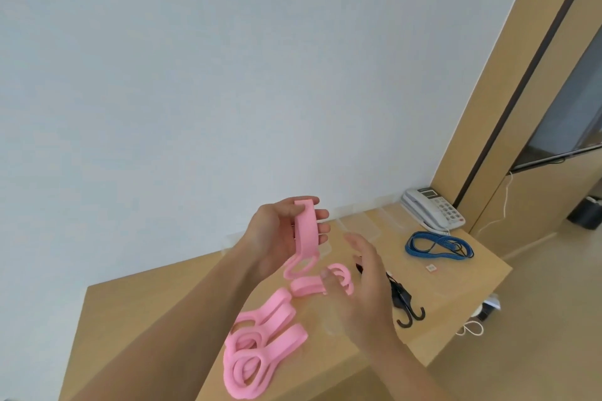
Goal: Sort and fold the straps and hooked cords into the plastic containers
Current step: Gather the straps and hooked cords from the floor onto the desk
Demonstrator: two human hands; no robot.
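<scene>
One head camera looks forward and down, tilted, close over the table (456, 296), toward the wall (195, 75).

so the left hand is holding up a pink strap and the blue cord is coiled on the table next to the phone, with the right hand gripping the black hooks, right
Not quite: in the head view the right hand is open above the table, holding nothing; the black hooks lie beside it. The left hand does hold a pink strap, and the blue cord lies by the phone.

Office: desk telephone (431, 209), wooden desk (456, 273)
</scene>
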